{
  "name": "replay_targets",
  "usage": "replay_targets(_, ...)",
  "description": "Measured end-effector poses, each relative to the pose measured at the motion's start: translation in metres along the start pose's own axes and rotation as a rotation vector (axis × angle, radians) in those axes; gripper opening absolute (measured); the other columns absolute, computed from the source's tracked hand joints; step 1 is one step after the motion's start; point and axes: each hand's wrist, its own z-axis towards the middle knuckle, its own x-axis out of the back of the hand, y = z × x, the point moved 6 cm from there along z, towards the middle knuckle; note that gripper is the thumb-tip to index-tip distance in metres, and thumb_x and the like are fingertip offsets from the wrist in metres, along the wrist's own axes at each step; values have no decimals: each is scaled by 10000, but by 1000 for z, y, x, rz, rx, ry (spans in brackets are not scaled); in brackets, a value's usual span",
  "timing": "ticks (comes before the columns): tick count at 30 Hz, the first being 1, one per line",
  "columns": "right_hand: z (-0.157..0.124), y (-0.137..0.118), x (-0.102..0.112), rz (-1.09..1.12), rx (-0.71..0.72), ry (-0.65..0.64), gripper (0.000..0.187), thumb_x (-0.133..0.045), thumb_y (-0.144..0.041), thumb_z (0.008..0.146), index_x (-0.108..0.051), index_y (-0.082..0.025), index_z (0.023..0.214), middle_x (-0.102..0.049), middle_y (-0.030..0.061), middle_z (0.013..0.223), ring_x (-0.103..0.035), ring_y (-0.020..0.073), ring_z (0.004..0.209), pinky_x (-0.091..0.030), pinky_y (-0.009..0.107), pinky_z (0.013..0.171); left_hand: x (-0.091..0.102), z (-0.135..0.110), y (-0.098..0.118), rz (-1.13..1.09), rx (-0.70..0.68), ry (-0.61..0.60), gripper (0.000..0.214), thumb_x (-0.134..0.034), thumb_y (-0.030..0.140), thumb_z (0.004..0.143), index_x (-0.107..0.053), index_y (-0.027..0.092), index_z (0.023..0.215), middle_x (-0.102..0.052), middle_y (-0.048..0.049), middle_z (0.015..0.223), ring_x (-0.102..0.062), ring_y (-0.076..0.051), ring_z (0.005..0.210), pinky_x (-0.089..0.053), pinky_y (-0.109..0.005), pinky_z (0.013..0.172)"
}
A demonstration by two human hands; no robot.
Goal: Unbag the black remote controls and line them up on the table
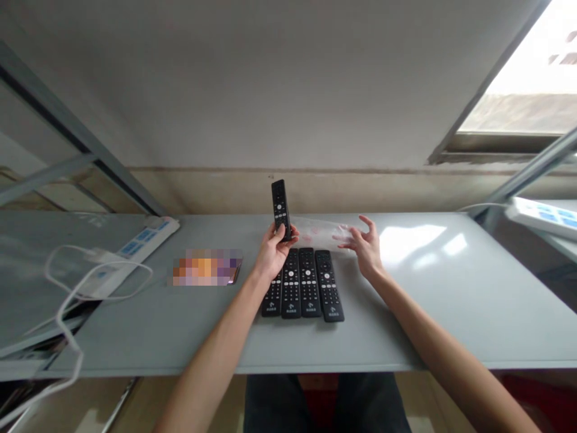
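My left hand (272,255) is closed around a black remote control (280,201), held upright above the table with its buttons towards me and the thumb on its lower keys. My right hand (367,246) has its fingers spread, at the right end of a clear plastic bag (315,231) with faint red print. Its fingertips overlap the bag; whether they touch it I cannot tell. Below the hands, several black remote controls (309,282) lie side by side, buttons up. The rightmost remote (329,285) is slightly tilted, and my left hand partly covers the leftmost.
The grey table (180,337) runs up to the wall. To the left lies a flat, blurred-out item (205,269). A white power strip (142,240) with a white cable (67,325) is farther left. Another power strip (545,216) sits at the far right, beyond a metal frame.
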Motion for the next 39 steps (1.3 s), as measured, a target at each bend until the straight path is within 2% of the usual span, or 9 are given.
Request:
replay_targets(7, 4, -3, -3, -354, 126, -109, 725, -606, -469, 941, -277, -298, 1564, -625, 164, 1320, -742, 275, 949, -614, 360, 602, -1, 0, -3, -22, 11, 2, 190, -717, 120, 943, -668, 140, 1126, -756, -147, 1248, -729, -260, 1204, -549, -387, 1084)
replay_targets(10, 2, -15, -1, -674, 353, -45, 624, -620, -390, 919, -444, -260, 1503, -546, 185, 1415, -631, 350, 1219, -623, 521, 875, 6, 3, -7, -33, 34, 72, 165, -686, 97, 959, -651, 153, 1110, -757, -131, 1221, -717, -254, 1226, -520, -424, 1135)
replay_targets(14, -10, -18, -15, -989, 590, -188, 480, -479, -282, 1019, -547, -278, 1494, -478, 135, 1593, -394, 337, 1524, -378, 604, 1221, 16, 5, -8, -53, 62, 174, 127, -650, 56, 963, -649, 148, 1050, -753, -112, 1112, -726, -238, 1169, -536, -440, 1119)
replay_targets(21, -20, 29, -23, -1222, 332, -483, 593, -275, -412, 1117, -323, -247, 1685, -324, 109, 1740, -77, 365, 1651, -150, 692, 1283, 23, 7, -8, -28, 76, 222, 124, -648, 29, 942, -676, 142, 986, -723, -79, 1024, -719, -204, 1048, -550, -452, 1074)
replay_targets(26, -20, 0, -27, -1118, 480, -395, 560, -308, -484, 1117, -447, -274, 1617, -346, 95, 1735, -110, 347, 1654, -109, 670, 1297, 12, 2, -1, 72, 11, 161, 106, -714, 102, 924, -667, 136, 1013, -746, -81, 1052, -738, -174, 974, -591, -330, 934)
replay_targets(29, -26, -24, -34, -883, 505, -376, 520, -405, -561, 1090, -581, -285, 1495, -606, 123, 1510, -457, 330, 1485, -352, 580, 1219, -15, -9, 8, 304, 13, -98, 288, -799, 336, 910, -656, 139, 1065, -766, -99, 1028, -747, -161, 802, -584, -252, 716)
replay_targets(31, -31, -33, -38, -659, 417, -384, 522, -463, -609, 1063, -611, -275, 1436, -731, 97, 1188, -648, 281, 1164, -499, 481, 1049, -35, -21, 5, 474, 123, -321, 386, -790, 459, 908, -647, 147, 1085, -769, -91, 971, -720, -148, 648, -525, -226, 552)
replay_targets(35, -39, -35, -48, -197, 165, -385, 441, -513, -652, 1032, -649, -233, 1022, -560, -23, 690, -531, 160, 657, -473, 312, 685, -55, -42, -2, 676, 267, -554, 493, -699, 605, 936, -655, 139, 1090, -713, -32, 736, -525, -82, 401, -355, -202, 381)
replay_targets(39, -35, -26, -42, -142, -107, -359, 488, -574, -706, 950, -484, -245, 819, -482, -46, 625, -417, 118, 545, -339, 270, 523, -51, -38, -5, 844, 181, -515, 557, -657, 702, 916, -668, 146, 940, -620, 16, 614, -449, -81, 413, -327, -215, 414)
